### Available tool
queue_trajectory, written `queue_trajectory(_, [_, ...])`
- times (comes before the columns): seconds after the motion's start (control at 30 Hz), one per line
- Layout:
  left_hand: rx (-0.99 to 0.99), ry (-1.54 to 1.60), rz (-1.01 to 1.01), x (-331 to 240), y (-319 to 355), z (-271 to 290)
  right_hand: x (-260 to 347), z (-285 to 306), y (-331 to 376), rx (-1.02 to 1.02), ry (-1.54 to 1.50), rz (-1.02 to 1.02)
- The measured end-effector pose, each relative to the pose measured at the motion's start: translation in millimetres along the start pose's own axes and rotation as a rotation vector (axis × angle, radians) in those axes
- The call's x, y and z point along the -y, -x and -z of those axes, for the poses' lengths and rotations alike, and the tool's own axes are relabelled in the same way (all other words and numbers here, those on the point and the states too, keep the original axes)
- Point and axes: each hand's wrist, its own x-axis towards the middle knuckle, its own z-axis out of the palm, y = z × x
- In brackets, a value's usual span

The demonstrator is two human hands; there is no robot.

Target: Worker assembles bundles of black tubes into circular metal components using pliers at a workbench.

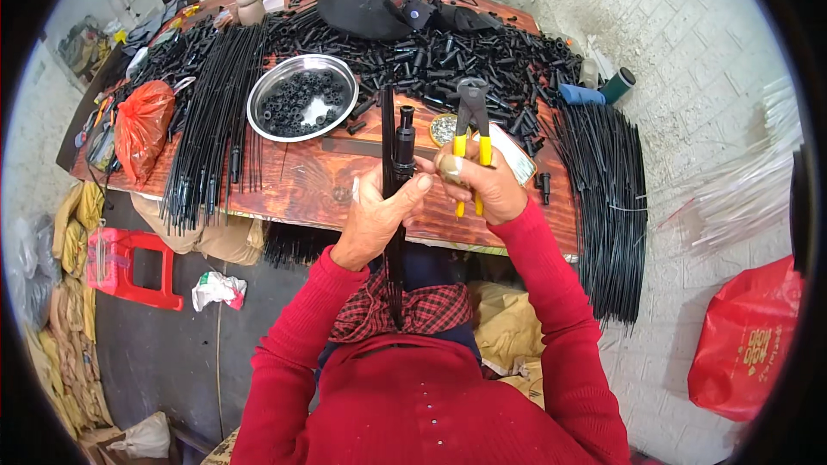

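My left hand (372,220) grips a bundle of thin black rods (389,133) that stands upright from my lap, capped by a black plastic fitting (405,139). My right hand (475,182) holds yellow-handled pincers (472,116), jaws pointing away from me, and its fingers touch the fitting. Both hands are over the front edge of a reddish wooden table (301,185). Red sleeves cover both forearms.
A steel bowl (302,95) of black rings sits left of the hands. Long black rods (211,125) lie at left and more rods (607,198) at right. Several loose black parts (465,56) cover the far table. An orange bag (140,127), a red stool (129,265), a red bag (745,340).
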Motion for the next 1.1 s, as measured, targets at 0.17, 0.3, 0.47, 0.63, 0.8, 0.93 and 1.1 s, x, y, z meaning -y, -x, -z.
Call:
queue_trajectory(0.17, [-0.016,0.015,0.009,-3.6,7.9,-5.8,8.5,-18.5,22.9,-0.106,0.455,0.166])
queue_trajectory(0.3, [0.029,0.046,0.015,-7.2,14.6,-10.0,6.1,-18.6,31.4,-0.102,0.585,0.361])
queue_trajectory(0.47, [0.033,0.021,0.021,-9.7,17.0,-10.3,18.3,-21.5,36.8,-0.077,0.884,0.651])
queue_trajectory(0.63, [0.054,0.001,0.049,-11.9,15.6,-12.6,17.0,-17.6,36.4,-0.089,0.960,0.707])
queue_trajectory(0.8, [0.049,0.013,0.015,-5.1,15.3,-5.0,21.4,-17.1,38.6,-0.089,1.240,0.777])
queue_trajectory(0.93, [-0.008,-0.021,0.025,-4.7,17.0,-6.6,27.3,-21.1,40.8,-0.097,1.298,0.821])
queue_trajectory(1.1, [0.034,0.034,0.000,-6.1,18.7,-8.1,22.4,-22.3,42.4,-0.110,1.173,0.811])
